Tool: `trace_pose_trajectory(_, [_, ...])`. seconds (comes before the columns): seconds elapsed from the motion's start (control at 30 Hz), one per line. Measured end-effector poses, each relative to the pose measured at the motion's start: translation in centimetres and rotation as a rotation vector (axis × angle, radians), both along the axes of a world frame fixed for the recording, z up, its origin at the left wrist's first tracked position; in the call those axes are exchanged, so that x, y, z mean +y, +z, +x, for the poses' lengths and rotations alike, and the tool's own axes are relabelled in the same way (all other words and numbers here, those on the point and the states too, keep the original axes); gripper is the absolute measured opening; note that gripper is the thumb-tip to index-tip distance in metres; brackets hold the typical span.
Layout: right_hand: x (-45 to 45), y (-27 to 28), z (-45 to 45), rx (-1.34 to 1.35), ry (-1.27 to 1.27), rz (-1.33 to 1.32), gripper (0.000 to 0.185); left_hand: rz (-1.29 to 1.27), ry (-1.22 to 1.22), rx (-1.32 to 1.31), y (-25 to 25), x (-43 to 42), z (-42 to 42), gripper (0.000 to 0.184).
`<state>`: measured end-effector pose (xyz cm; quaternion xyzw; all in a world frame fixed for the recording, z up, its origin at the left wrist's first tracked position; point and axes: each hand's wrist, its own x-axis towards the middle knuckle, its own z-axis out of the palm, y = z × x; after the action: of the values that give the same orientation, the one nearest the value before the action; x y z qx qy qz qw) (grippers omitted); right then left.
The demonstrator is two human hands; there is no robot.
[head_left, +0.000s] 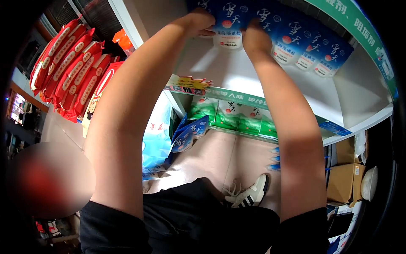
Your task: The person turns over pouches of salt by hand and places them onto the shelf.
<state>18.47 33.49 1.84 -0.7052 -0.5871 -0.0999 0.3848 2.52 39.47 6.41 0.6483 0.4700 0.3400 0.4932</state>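
Observation:
Blue-and-white salt bags stand in a row on the upper white shelf. One salt bag (229,29) is upright between my two hands. Along its left edge, my left hand (202,23) has its fingers stretched out and apart, close to or touching the bag. On the other side, my right hand (257,38) is against the bag's right edge and partly covers the neighbouring salt bag (266,19); most of its fingers are hidden. Further salt bags (289,42) lean along the row to the right.
A green label strip (368,38) edges the shelf above. On the lower level stand several green-and-white bags (228,114). Blue bags (190,134) rest near the floor at left. Red packages (69,67) are stacked further left. Cardboard boxes (341,182) sit at right.

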Motion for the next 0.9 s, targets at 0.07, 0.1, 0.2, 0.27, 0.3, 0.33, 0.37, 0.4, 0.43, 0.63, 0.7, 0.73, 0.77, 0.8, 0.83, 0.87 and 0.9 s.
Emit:
trace_pose_trajectory(0.07, [-0.6,0.3,0.0,0.005,0.009,-0.027,0.033,-0.012,-0.026,-0.019,0.0,-0.3,0.1,0.02])
trace_pose_trajectory(0.1, [-0.9,0.4,0.0,0.009,0.017,-0.053,0.033,0.013,-0.003,-0.001,0.0,-0.9,0.3,0.02])
trace_pose_trajectory(0.2, [-0.8,0.3,0.3,-0.039,0.028,-0.087,0.034,0.024,0.032,0.04,0.3,-1.5,0.6,0.022])
trace_pose_trajectory(0.27, [-0.6,0.2,0.3,-0.05,0.032,-0.095,0.034,0.013,0.046,0.067,0.4,-1.2,0.3,0.023])
trace_pose_trajectory(0.3, [-0.6,0.1,0.3,-0.063,0.036,-0.104,0.035,0.004,-0.029,0.096,0.3,-0.9,-0.1,0.025])
trace_pose_trajectory(0.33, [-0.6,0.1,0.3,-0.063,0.035,-0.103,0.035,-0.005,-0.104,0.124,0.3,-0.5,-0.4,0.027])
trace_pose_trajectory(0.37, [-0.7,0.0,0.3,-0.072,0.039,-0.113,0.035,-0.005,-0.105,0.123,0.3,-0.6,-0.3,0.027])
trace_pose_trajectory(0.4, [-0.8,-0.1,0.2,-0.08,0.042,-0.125,0.035,-0.005,-0.074,0.111,0.2,-0.7,-0.2,0.027])
trace_pose_trajectory(0.43, [-0.8,-0.1,0.2,-0.081,0.041,-0.125,0.035,-0.006,-0.043,0.098,0.2,-0.8,-0.1,0.028])
trace_pose_trajectory(0.63, [-1.1,0.2,0.3,-0.104,0.057,-0.129,0.035,0.021,-0.021,0.151,1.0,-2.3,0.2,0.03])
trace_pose_trajectory(0.7, [-1.5,0.4,0.2,-0.114,0.058,-0.132,0.029,0.023,-0.028,0.141,1.5,-3.3,0.2,0.03])
trace_pose_trajectory(0.73, [-1.8,0.5,0.2,-0.115,0.057,-0.133,0.029,0.024,-0.034,0.13,1.7,-3.9,0.2,0.03])
trace_pose_trajectory(0.77, [-2.1,0.7,0.1,-0.128,0.079,-0.133,0.029,0.024,-0.035,0.129,1.8,-3.8,0.2,0.03])
trace_pose_trajectory(0.8, [-2.4,1.0,0.1,-0.141,0.101,-0.132,0.028,0.002,-0.07,0.13,1.9,-3.6,0.0,0.03])
trace_pose_trajectory(0.83, [-2.7,1.2,0.1,-0.143,0.1,-0.133,0.028,-0.021,-0.104,0.131,2.0,-3.6,-0.3,0.03])
trace_pose_trajectory(0.87, [-3.1,1.5,0.1,-0.132,0.108,-0.132,0.028,-0.02,-0.105,0.128,2.4,-4.1,-0.5,0.03])
trace_pose_trajectory(0.9, [-3.6,1.9,0.0,-0.121,0.117,-0.13,0.028,-0.013,-0.131,0.108,2.8,-4.7,-0.9,0.028])
